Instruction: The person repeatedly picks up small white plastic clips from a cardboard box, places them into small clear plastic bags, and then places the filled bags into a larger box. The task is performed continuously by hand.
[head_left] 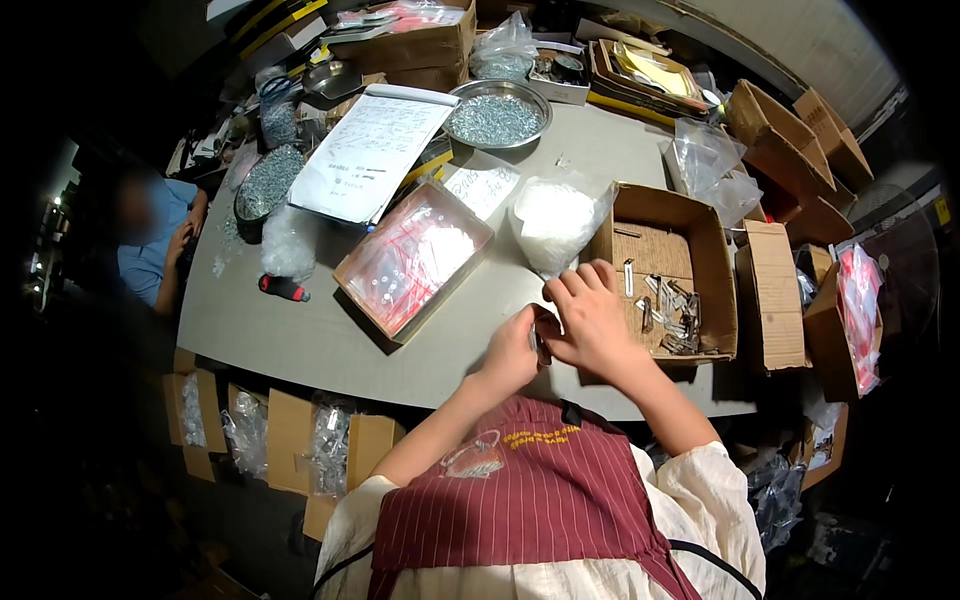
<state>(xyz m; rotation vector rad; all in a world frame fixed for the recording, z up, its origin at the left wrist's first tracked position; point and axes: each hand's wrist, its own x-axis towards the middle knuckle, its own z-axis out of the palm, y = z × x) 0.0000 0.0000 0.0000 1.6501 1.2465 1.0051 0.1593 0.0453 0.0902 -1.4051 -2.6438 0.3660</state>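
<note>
My left hand (512,352) is closed around a small dark metal piece (541,340), mostly hidden by the fingers. My right hand (592,318) meets it there, its thumb and curled fingers at the same piece. Beside my right hand stands an open cardboard box (716,240), with several narrow metal pieces (680,315) lying loose in it. Just beyond my hands is a clear plastic bag (555,215) of white contents. On the left, a shallow box (385,328) holds small clear bags with red edges.
A metal bowl (498,118) of small shiny parts stands at the back, near a clipboard with written paper (370,150). A red-and-black tool (284,288) lies on the grey table (300,340). Cardboard boxes (780,300) crowd the right. Another person (160,240) sits at the far left.
</note>
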